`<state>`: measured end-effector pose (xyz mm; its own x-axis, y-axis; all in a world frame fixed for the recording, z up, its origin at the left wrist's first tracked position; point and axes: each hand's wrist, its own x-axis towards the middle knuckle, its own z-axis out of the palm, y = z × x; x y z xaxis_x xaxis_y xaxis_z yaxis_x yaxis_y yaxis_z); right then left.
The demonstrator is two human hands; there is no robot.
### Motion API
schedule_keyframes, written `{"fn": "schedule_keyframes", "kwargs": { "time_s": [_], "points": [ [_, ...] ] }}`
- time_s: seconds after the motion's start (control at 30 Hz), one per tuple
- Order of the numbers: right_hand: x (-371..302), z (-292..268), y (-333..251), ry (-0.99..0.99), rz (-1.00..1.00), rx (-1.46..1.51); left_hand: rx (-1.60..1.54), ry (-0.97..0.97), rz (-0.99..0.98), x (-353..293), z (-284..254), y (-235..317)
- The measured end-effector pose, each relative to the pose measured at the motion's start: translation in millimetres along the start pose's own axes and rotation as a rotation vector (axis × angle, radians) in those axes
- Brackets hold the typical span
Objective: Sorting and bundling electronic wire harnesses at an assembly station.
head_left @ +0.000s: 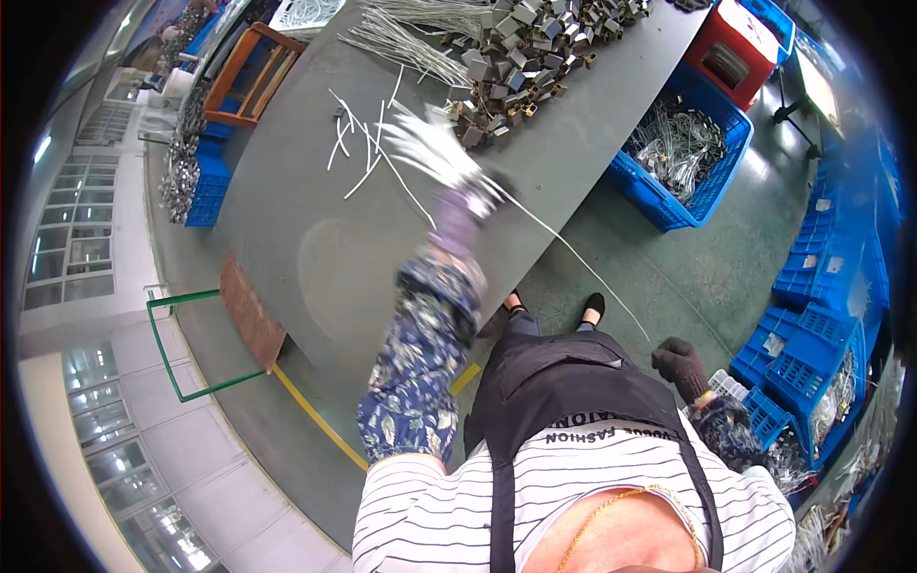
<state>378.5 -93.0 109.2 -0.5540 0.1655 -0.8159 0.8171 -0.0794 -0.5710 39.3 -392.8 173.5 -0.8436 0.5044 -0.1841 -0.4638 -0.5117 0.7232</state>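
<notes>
Gripping a fanned bundle of white wires (428, 151) above the grey tabletop (344, 277), the purple-gloved left hand (458, 220) is blurred, fingers clamped round it near a heap of square metal sleeves (521, 57); one long white wire (585, 262) trails past the tabletop's edge. The brown-gloved right hand (680, 367) hangs near blue crates (810, 358), fingers curled, any grip impossible to tell

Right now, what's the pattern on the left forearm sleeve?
Dark blue forearm sleeve with a pale leafy print, best seen in the head view.

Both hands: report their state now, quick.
Left hand: blurred, but seems closed on white wires.
Right hand: curled, nothing seen in it; whether fully closed cannot be told.
</notes>
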Motion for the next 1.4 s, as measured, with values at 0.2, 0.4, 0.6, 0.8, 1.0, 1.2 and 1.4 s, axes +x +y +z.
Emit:
{"fn": "schedule_keyframes", "kwargs": {
  "time_s": [0.2,0.4,0.6,0.8,1.0,1.2,1.4],
  "points": [
    [17.9,27.6,-35.1,-0.080,-0.076,-0.056,-0.063,0.458,-0.041,-27.5,-14.6,-15.7],
    [51.9,116.3,-136.0,-0.024,-0.404,-0.310,0.364,0.742,0.210,-31.9,-89.1,0.1],
    [75.9,223.3,-234.2,-0.145,-0.774,-0.571,0.898,0.664,-0.045,-31.3,-83.7,-29.7],
    [147.9,207.7,-319.8,0.446,-1.165,-0.987,0.343,0.416,-0.105,-39.6,-129.5,36.4],
    [175.0,167.0,-274.1,0.030,-0.726,-0.451,-0.090,0.051,0.022,-50.4,-103.4,-16.1],
    [152.1,169.6,-241.5,0.123,-0.635,0.024,-0.014,0.389,0.053,-56.7,-54.9,-44.5],
    [168.8,207.5,-317.6,0.193,-0.820,-0.576,0.093,0.352,0.020,-62.3,-42.9,-43.1]
  ]
}}
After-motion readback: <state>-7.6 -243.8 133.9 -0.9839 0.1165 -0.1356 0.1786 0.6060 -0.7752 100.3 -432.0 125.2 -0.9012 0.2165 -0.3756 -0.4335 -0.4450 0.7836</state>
